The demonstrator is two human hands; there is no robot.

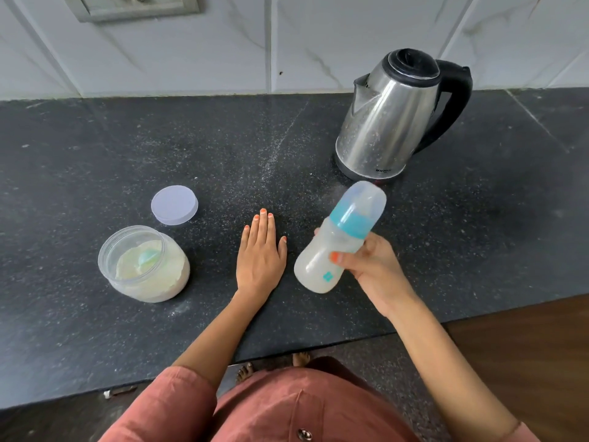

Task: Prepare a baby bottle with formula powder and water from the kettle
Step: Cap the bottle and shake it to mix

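Note:
My right hand [373, 266] grips a baby bottle [322, 260] around its middle, tilted with its top toward the kettle. The bottle holds milky white liquid and carries a teal collar under a clear cap. Flat on the dark counter, palm down, rests my left hand [261, 253], fingers together and holding nothing, just left of the bottle. An open clear jar of pale formula powder [146, 266] with a teal scoop inside stands at the left. Its white lid [174, 204] lies behind it. A steel kettle [389, 119] with a black handle stands at the back right.
The black speckled counter [95, 148] runs to a white tiled wall with a socket plate [134, 6] at top left. Powder dusts the counter's middle. The counter's front edge is near my body; brown wood [526, 355] lies at the lower right.

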